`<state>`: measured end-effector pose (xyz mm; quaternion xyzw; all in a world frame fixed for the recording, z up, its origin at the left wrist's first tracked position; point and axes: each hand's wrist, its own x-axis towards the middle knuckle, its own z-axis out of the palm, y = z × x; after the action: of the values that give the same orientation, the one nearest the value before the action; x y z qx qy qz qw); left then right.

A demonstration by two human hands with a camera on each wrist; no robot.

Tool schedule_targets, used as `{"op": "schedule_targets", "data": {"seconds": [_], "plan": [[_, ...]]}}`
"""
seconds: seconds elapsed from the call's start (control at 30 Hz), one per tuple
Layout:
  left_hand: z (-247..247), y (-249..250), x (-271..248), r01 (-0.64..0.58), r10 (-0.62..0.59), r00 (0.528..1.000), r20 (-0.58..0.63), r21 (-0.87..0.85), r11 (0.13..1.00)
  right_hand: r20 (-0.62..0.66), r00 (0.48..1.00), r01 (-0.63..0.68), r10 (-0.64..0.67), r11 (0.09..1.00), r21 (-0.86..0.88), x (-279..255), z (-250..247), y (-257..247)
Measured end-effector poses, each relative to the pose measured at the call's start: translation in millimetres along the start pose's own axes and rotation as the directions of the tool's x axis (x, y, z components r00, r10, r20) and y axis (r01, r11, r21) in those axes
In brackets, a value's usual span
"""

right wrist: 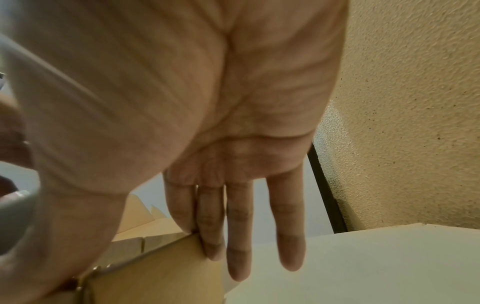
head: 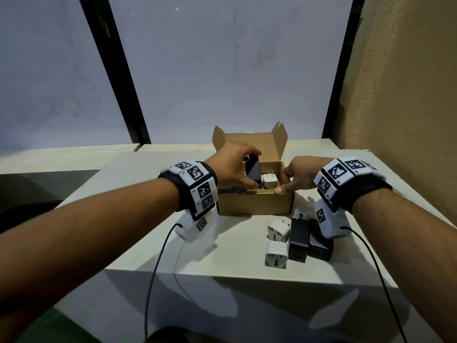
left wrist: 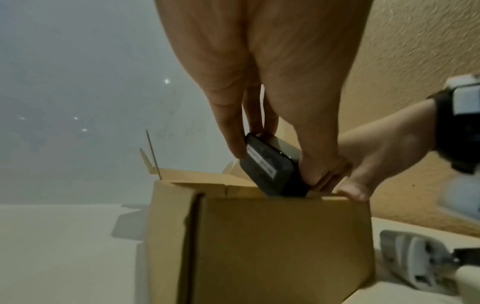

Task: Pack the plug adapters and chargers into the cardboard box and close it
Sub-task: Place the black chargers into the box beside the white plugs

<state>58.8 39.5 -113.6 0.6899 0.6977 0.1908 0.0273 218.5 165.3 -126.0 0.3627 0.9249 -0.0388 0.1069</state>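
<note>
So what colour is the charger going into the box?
Black. The charger shows best in the head view.

wht table (head: 222, 243), tan wall (head: 408, 95), blk window frame (head: 118, 70).

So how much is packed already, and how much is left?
Not much is done yet. One white charger sits inside the cardboard box. The left hand holds a black charger at the box's mouth, and the right hand steadies the box's side. Two white adapters and two black chargers wait on the table. The lid stands open.
</note>
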Motion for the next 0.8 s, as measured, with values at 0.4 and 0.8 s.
{"op": "schedule_targets", "data": {"seconds": [0.4,0.8], "plan": [[14,-16,15,0.148,-0.144,0.977,0.157,-0.017,0.989,-0.006,1.0,0.021,-0.021,1.0,-0.024,-2,0,2],[28,-13,30,0.157,-0.179,0.934,0.308,0.095,0.983,0.0,1.0,-0.004,0.004,1.0,-0.018,-4,-3,-2]]}}
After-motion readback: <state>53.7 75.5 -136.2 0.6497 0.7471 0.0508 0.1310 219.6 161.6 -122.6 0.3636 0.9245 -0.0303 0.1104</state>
